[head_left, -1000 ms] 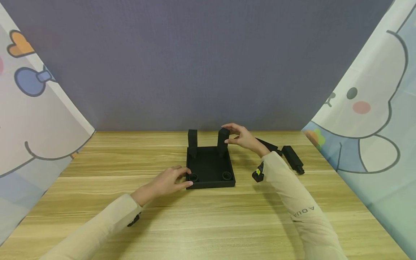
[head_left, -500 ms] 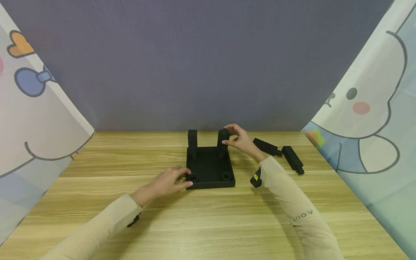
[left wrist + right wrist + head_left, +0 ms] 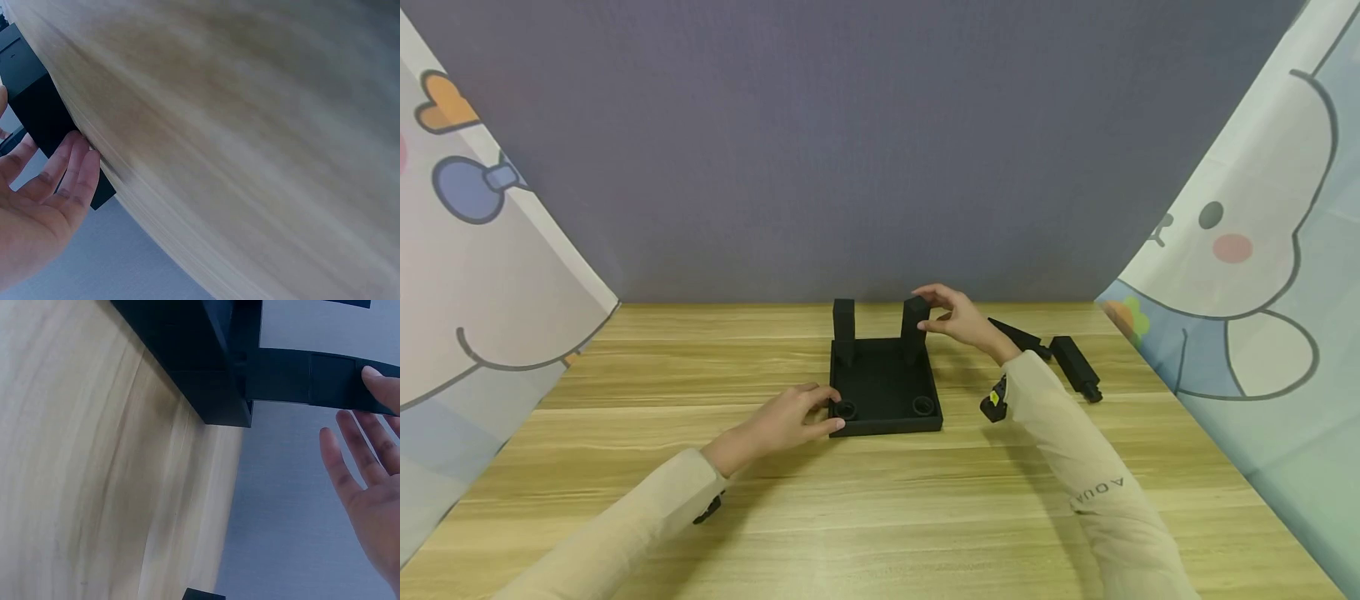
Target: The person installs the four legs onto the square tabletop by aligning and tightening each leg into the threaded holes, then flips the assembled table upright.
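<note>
A shallow black square base [image 3: 886, 379] lies on the wooden table. Black block-shaped legs stand upright at its two back corners, the left leg [image 3: 845, 325] and the right leg [image 3: 913, 337]. Round sockets show at the front, one left [image 3: 846, 409] and one right [image 3: 923, 406]. My left hand [image 3: 778, 421] holds the base's front left corner; in the left wrist view its fingers [image 3: 84, 172] lie along the black side wall. With thumb and fingers, my right hand [image 3: 962, 321] pinches the top of the right leg; the right wrist view shows the thumb [image 3: 380, 384] flat on it.
Two more black legs with narrow threaded-looking ends lie to the right, one [image 3: 1018, 335] partly behind my right wrist, the other [image 3: 1075, 367] farther out. A grey panel [image 3: 865, 150] stands behind the table, with printed cartoon sheets [image 3: 1240, 333] at both sides.
My right hand's fingers shift round the top of the right leg and back again, and the leg turns slightly. The right forearm swings a little; the left hand stays on the base.
</note>
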Demonstrator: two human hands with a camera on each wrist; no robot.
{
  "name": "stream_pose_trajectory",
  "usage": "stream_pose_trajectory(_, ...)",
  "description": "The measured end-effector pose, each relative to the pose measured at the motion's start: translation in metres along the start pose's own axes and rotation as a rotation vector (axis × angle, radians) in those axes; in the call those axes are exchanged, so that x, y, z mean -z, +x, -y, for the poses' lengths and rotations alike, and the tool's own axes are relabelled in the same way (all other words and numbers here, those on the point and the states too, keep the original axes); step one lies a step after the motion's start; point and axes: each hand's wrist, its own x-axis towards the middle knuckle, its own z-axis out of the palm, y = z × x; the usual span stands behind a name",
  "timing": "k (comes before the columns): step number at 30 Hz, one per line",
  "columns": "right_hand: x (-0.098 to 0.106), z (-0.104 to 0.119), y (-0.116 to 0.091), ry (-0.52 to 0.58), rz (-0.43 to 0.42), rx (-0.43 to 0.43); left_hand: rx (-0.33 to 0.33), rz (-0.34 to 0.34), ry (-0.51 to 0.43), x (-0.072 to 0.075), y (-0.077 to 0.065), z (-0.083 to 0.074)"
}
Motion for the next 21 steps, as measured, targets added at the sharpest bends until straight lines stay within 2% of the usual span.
stream_pose_trajectory(7, 0.0, 0.004, -0.001, -0.02, -0.021, 0.01, 0.005, 0.008, -0.001, 0.001, 0.0, 0.0)
stream_pose_trajectory(16, -0.008, 0.031, -0.014, -0.02, -0.126, 0.009, -0.005, -0.001, 0.011, 0.0, 0.0, -0.003)
stream_pose_trajectory(21, -0.011, 0.022, -0.012, -0.041, -0.168, -0.003, -0.006, -0.007, 0.013, -0.001, 0.0, -0.003)
